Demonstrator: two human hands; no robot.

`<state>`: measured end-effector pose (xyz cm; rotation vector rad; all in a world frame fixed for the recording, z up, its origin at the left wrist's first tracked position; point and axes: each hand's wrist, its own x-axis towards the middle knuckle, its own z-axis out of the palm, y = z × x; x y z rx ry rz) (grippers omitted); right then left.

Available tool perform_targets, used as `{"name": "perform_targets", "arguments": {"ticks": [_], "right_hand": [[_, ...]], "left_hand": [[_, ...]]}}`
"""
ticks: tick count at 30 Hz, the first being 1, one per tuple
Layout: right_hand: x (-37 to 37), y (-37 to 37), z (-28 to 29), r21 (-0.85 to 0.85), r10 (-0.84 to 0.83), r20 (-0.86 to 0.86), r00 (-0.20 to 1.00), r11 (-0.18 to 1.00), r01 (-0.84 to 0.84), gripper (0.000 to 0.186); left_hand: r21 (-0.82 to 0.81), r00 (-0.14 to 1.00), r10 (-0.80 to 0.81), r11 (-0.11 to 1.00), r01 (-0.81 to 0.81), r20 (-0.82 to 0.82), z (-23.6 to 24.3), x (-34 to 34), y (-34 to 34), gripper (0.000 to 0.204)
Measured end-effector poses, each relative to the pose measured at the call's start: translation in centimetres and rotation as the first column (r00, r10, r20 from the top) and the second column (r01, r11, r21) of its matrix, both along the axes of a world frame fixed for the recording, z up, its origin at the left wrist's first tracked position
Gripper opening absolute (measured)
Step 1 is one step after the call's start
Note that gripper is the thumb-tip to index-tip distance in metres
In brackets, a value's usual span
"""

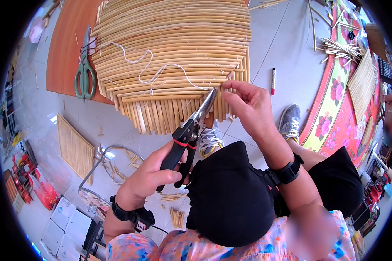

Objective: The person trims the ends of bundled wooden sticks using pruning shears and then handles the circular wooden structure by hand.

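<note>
My left hand [149,174] is wrapped around pruning shears [188,131] with black handles and red bands. Their narrow metal blades point up at the lower right edge of a panel of tied reed sticks [170,43]. Close to the blade tips, my right hand [252,106] pinches thumb and forefinger together at the panel's edge; what lies between them is too small to make out. A loose white string [159,71] curls over the reeds and runs toward the blade tips. Short upright sticks [161,115] line the panel's lower edge.
Green-handled scissors [85,76] lie on the brown tabletop [65,56] left of the panel. A marker [273,81] is on the tiled floor. Smaller reed panels [76,145] and stick bundles [342,48] lie around, some on a flowered red mat [329,117]. A metal-framed chair [91,191] stands at lower left.
</note>
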<state>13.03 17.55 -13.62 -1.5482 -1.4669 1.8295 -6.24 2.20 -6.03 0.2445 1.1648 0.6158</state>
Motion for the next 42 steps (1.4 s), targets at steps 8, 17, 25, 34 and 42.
{"name": "perform_targets", "arguments": {"ticks": [8, 17, 25, 34, 42], "right_hand": [[0.1, 0.1, 0.5, 0.045, 0.05, 0.041, 0.998, 0.998, -0.052, 0.027], [0.1, 0.1, 0.5, 0.069, 0.069, 0.06, 0.996, 0.995, -0.073, 0.03], [0.2, 0.0, 0.6, 0.062, 0.099, 0.081, 0.992, 0.993, -0.105, 0.029], [0.2, 0.0, 0.3, 0.067, 0.113, 0.086, 0.99, 0.991, -0.119, 0.03], [0.1, 0.0, 0.6, 0.082, 0.104, 0.12, 0.987, 0.99, -0.114, 0.031]], "left_hand": [[-0.042, 1.0, 0.031, 0.999, -0.031, -0.006, -0.4, 0.0, 0.5, 0.058], [-0.117, 0.998, 0.058, 0.991, -0.058, 0.0, 1.0, -0.6, 2.1, 0.045], [-0.128, 0.997, -0.003, 0.992, 0.013, 0.079, 0.8, -2.0, 2.4, 0.045], [-0.183, 0.996, 0.089, 0.979, -0.086, 0.01, 2.3, -1.2, 3.4, 0.036], [-0.157, 0.991, 0.111, 0.983, -0.098, 0.075, 1.9, -1.5, 3.3, 0.036]]}}
